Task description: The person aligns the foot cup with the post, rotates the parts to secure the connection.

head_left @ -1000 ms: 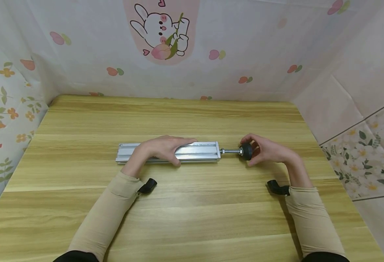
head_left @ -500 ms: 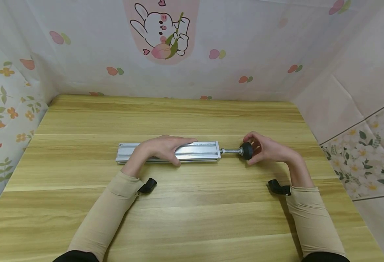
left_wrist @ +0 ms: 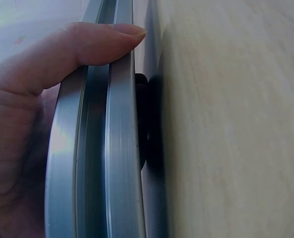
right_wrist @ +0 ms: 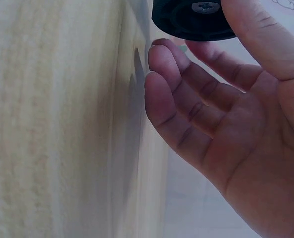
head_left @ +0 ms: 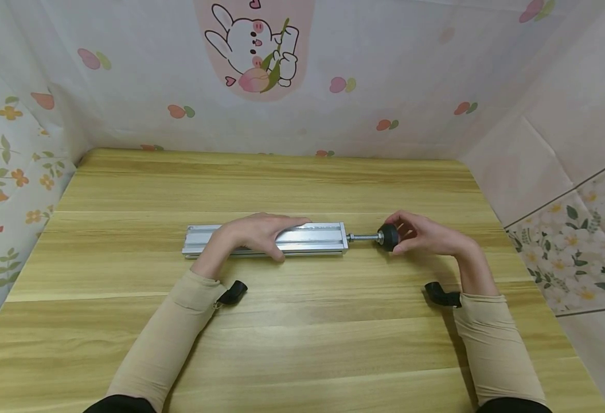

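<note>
A silver aluminium extrusion profile (head_left: 315, 236) lies lengthwise across the table in the head view. My left hand (head_left: 253, 234) grips it from above, thumb on the near side and fingers over the far side. In the left wrist view, the thumb crosses the slotted side of the profile (left_wrist: 122, 148). From the profile's right end plate sticks a threaded rod with nuts, which bears a black levelling foot (head_left: 387, 237). My right hand (head_left: 426, 234) pinches this foot between thumb and index finger. In the right wrist view a screw head shows on the foot's underside (right_wrist: 186, 22); the other fingers are loosely curled below.
The wooden table (head_left: 302, 344) carries the profile near its middle. A patterned cloth (head_left: 333, 57) hangs behind the table. Black wrist cameras stick out from the left sleeve (head_left: 232, 293) and the right sleeve (head_left: 441, 295).
My right hand has shifted slightly to the right, its fingertips changing place on the black levelling foot. The left hand and the profile stay where they were.
</note>
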`<state>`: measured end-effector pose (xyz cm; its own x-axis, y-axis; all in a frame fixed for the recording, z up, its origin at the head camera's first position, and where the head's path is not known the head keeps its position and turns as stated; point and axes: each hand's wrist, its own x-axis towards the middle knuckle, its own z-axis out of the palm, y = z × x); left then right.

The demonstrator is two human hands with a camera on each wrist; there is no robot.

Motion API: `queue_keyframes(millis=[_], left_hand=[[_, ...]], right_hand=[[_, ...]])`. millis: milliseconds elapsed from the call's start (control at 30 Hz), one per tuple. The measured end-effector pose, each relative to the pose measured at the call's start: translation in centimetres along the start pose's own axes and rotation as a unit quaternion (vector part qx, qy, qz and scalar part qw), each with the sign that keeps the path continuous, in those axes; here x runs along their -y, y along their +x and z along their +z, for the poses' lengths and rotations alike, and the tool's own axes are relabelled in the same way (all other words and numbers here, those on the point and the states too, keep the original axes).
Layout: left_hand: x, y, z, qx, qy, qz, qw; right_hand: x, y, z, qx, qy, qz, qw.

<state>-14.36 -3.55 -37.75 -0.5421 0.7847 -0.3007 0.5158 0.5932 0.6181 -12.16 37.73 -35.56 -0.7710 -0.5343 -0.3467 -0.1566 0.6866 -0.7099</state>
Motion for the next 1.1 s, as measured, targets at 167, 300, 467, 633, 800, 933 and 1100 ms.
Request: queue_keyframes(millis=[167,300,467,633,800,933,1100], left_hand=[[0.0,0.0,0.0,0.000,0.000,0.002,1.0000],[0.0,0.0,0.1,0.000,0.001,0.003,1.0000],[0.1,0.0,0.1,-0.002,0.004,0.003,1.0000],[0.1,0.0,0.1,-0.004,0.005,0.005,1.0000],[0.2,0.2,0.2,-0.005,0.006,0.010,0.9999],[0.2,0.2,0.2,-0.006,0.010,0.009,0.9999],[0.2,0.2,0.2,-0.006,0.013,0.000,0.9999]], right_hand=[[-0.3,-0.2,-0.2,0.009,-0.012,0.003,1.000],[-0.6,-0.3,-0.3,0.018,-0.019,0.004,1.000],[-0.8,-0.1,-0.3,0.034,-0.014,0.008,0.999],[-0.6,-0.1,-0.4,0.040,-0.009,0.010,0.999],[-0.3,-0.6,-0.6,0.028,-0.002,0.024,0.999],[-0.2,-0.4,-0.4,0.011,0.015,-0.001,1.000],[0.1,0.5,0.2,0.010,0.035,-0.004,0.999]])
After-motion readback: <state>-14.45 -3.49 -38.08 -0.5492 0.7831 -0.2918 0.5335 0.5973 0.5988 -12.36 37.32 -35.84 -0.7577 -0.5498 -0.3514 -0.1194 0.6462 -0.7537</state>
